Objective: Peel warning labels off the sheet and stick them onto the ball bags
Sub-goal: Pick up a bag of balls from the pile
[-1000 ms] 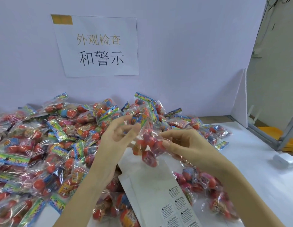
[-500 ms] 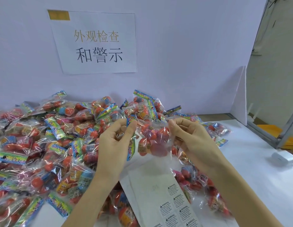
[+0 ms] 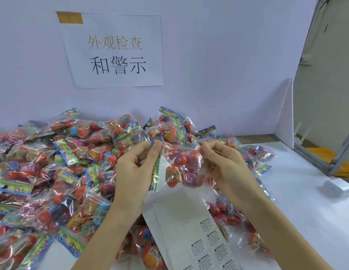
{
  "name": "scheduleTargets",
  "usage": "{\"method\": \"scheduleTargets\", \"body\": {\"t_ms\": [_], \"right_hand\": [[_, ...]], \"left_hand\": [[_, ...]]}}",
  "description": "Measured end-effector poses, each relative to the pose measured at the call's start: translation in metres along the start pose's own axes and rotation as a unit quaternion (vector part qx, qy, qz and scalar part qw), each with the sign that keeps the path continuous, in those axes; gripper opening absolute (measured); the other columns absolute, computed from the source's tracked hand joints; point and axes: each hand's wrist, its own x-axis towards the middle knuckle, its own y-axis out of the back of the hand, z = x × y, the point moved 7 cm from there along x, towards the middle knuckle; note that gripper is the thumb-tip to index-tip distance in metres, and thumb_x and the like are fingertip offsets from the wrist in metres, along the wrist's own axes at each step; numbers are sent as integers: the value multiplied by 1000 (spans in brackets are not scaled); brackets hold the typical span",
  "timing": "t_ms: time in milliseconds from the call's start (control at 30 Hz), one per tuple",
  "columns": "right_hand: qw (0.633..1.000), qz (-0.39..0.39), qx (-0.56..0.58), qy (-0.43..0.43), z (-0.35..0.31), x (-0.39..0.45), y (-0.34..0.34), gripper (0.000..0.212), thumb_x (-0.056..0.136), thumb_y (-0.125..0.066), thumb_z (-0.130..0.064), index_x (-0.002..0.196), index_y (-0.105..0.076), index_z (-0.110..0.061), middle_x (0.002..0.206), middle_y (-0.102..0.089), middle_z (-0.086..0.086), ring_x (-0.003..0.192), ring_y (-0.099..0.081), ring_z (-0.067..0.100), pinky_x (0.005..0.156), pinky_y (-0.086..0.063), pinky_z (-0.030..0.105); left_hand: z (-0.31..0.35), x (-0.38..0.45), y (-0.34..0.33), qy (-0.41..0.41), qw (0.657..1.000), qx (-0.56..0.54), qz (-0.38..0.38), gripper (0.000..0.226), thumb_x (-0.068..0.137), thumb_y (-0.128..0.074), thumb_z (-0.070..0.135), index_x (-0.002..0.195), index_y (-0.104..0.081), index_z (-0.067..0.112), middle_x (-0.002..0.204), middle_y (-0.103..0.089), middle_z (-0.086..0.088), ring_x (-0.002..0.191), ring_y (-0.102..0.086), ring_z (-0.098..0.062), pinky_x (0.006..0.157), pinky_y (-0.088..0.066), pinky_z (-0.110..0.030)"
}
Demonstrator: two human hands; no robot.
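Head view: ball bag [image 3: 177, 164] held up over the label sheet [image 3: 191, 234].
Left hand [image 3: 134, 172] and right hand [image 3: 226, 168] each pinch a top corner, palms facing in, bag hanging above the table [image 3: 310, 207]. Advice: pull the film taut and flat before a label goes on.
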Motion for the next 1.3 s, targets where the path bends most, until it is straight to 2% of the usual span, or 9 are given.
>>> {"method": "scheduleTargets", "body": {"t_ms": [133, 233, 333, 433, 567, 733, 967, 1200, 1300], "right_hand": [[994, -66, 48, -67, 13, 2, -17, 30, 92, -67, -53, 77, -75, -29, 74, -65, -3, 67, -64, 14, 64, -56, 27], [981, -145, -109, -65, 15, -5, -21, 21, 95, -66, -55, 93, -75, -37, 88, -75, -8, 86, -74, 18, 75, -57, 26], [973, -160, -165, -39, 14, -7, -20, 6, 100, -70, -31, 106, -71, -32, 88, -77, 4, 75, -70, 17, 66, -54, 23], [986, -90, -140, -1, 7, -1, -12, 24, 92, -73, -28, 108, -68, -10, 77, -72, 7, 65, -59, 18, 60, -50, 23], [993, -31, -109, 11, 4, 1, -4, 34, 88, -73, -29, 111, -68, -5, 76, -72, 6, 66, -63, 18, 60, -52, 22], [994, -30, -105, 0, 3, 2, 1, 32, 97, -68, -24, 119, -63, -1, 75, -70, 8, 63, -62, 17, 58, -50, 22], [992, -70, -102, -5, -4, 0, -1, 44, 88, -71, -35, 119, -61, -5, 76, -73, 11, 65, -64, 20, 67, -49, 33], [983, -152, -103, -6, -10, -4, 0, 25, 104, -62, -23, 124, -60, -7, 102, -76, 21, 83, -69, 28, 66, -53, 27], [981, -143, -134, -14, -9, -6, 0, 26, 101, -63, -48, 112, -72, -26, 93, -74, 7, 84, -68, 23, 75, -54, 35]], "left_hand": [[2, 0, 8, 4, 999, -28, 45, 28, 93, -66, 53, 89, -76, 27, 73, -44, -26, 61, -38, -26, 54, -37, -31], [4, 0, 11, 11, 997, -42, 56, 30, 93, -63, 55, 90, -76, 28, 80, -42, -37, 68, -37, -29, 57, -34, -34], [2, -1, 13, 19, 996, -42, 70, 38, 91, -62, 58, 90, -74, 22, 78, -37, -34, 66, -30, -28, 54, -32, -34], [-1, -1, 8, 26, 998, -39, 32, 56, 97, -56, 59, 92, -61, 3, 73, -41, -23, 61, -35, -28, 57, -36, -36], [4, -4, -11, 7, 998, 27, -56, 33, 97, -54, 59, 85, -58, 29, 63, -53, 1, 49, -51, -14, 48, -45, -23], [-1, -8, -13, 7, 999, 3, -50, 36, 100, -62, 45, 100, -52, 10, 58, -36, -14, 42, -33, -17, 41, -33, -25], [-1, 0, -3, 12, 996, -64, -58, 25, 108, -54, 33, 90, -67, 22, 55, -46, -6, 40, -33, -17, 38, -31, -22], [5, 2, -1, -9, 997, -40, -64, 22, 110, -49, 34, 100, -66, 25, 57, -47, -7, 44, -34, -21, 38, -32, -23], [8, 1, -4, -7, 996, -35, -88, 20, 106, -50, 37, 107, -68, 28, 53, -43, -4, 44, -30, -18, 40, -32, -22]]}}
